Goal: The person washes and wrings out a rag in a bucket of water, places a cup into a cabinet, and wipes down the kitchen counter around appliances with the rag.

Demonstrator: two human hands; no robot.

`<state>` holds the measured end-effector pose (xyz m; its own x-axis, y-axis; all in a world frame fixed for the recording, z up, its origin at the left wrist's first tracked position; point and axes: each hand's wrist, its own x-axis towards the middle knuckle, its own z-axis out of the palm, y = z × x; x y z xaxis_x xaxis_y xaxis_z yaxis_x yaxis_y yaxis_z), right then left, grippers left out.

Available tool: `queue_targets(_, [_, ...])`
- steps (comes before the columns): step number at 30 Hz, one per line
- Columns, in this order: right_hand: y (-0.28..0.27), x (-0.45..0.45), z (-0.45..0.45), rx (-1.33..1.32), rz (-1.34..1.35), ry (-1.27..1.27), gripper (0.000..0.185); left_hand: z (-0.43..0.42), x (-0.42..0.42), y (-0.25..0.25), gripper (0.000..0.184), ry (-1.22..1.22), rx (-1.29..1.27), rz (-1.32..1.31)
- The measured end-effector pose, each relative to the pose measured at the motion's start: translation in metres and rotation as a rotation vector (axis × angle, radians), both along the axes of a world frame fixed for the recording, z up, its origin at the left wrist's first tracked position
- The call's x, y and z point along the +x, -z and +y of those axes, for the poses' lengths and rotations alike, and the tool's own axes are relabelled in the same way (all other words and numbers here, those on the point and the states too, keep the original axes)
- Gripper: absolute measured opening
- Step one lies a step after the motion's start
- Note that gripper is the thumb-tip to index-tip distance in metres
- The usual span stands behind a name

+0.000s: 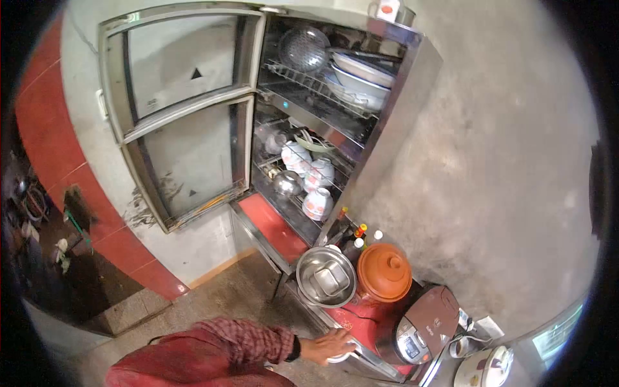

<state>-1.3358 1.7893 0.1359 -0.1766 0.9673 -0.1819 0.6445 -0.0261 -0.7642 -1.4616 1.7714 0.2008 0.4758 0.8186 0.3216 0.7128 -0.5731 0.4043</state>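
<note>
Left hand (325, 347) at near side, fingers curled over a white dish (340, 358), gripping it; right hand out of view. Dish sits under palm and fingers, just off the counter's (356, 322) near edge, mostly covered, long axis can't be told. Left hand is the nearer one. Rice cooker (419, 329) just right of it, steel basin (308, 284) farther, clay pot (385, 271) beside basin. Count: 1 dish, 1 cooker, 1 clay pot, 1 basin with 1 metal container (331, 278) inside, at least 3 patterned bowls (317, 204) in the far cabinet (396, 122).
</note>
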Motion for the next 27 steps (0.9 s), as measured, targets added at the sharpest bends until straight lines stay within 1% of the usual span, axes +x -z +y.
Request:
queue_targets(1, [-0.004,-0.001,-0.001,0.010,0.005,-0.014,0.022,-0.008,-0.012,-0.013,0.087,-0.017,0.015,-0.054])
queue_targets(2, [-0.008,-0.002,-0.001,0.017,0.012,-0.029,0.022,-0.012,-0.026,-0.020,0.087,-0.024,0.029,-0.054])
queue_targets(4, [-0.014,-0.002,-0.003,0.026,0.020,-0.052,0.022,-0.017,-0.054,-0.033,0.084,-0.114,0.133,-0.041])
queue_targets(6, [-0.020,0.000,-0.006,0.036,0.026,-0.074,0.022,-0.023,-0.091,-0.084,0.081,-0.218,-0.068,-0.027])
queue_targets(8, [-0.024,0.000,-0.007,0.043,0.034,-0.089,0.022,-0.027,-0.129,-0.134,0.082,-0.393,0.006,0.028])
queue_targets(9, [-0.026,0.001,-0.008,0.044,0.037,-0.094,0.021,-0.023,-0.154,-0.138,0.083,-0.424,0.184,0.023])
queue_targets(10, [-0.028,0.001,-0.008,0.046,0.038,-0.102,0.021,-0.031,-0.171,-0.191,0.088,-0.523,0.052,0.177])
queue_targets(12, [-0.031,0.000,-0.009,0.047,0.041,-0.112,0.021,-0.023,-0.216,-0.224,0.088,-0.596,0.341,0.158])
queue_targets(14, [-0.033,-0.003,-0.009,0.049,0.046,-0.116,0.021,-0.027,-0.244,-0.302,0.085,-0.713,0.295,0.231])
queue_targets(16, [-0.035,-0.008,-0.007,0.047,0.044,-0.120,0.021,-0.013,-0.285,-0.347,0.082,-0.808,0.418,0.305])
queue_targets(18, [-0.037,-0.017,-0.004,0.045,0.042,-0.120,0.021,0.002,-0.324,-0.385,0.080,-0.872,0.487,0.325])
queue_targets(20, [-0.039,-0.026,0.000,0.042,0.043,-0.113,0.021,0.012,-0.348,-0.425,0.080,-0.928,0.430,0.281])
queue_targets(22, [-0.041,-0.041,0.007,0.043,0.043,-0.101,0.021,0.028,-0.372,-0.452,0.081,-0.991,0.442,0.272])
queue_targets(23, [-0.041,-0.049,0.011,0.044,0.046,-0.095,0.021,0.036,-0.383,-0.464,0.088,-1.016,0.422,0.247])
queue_targets(27, [-0.047,-0.086,0.031,0.046,0.043,-0.077,0.021,0.064,-0.419,-0.488,0.089,-0.999,0.470,0.201])
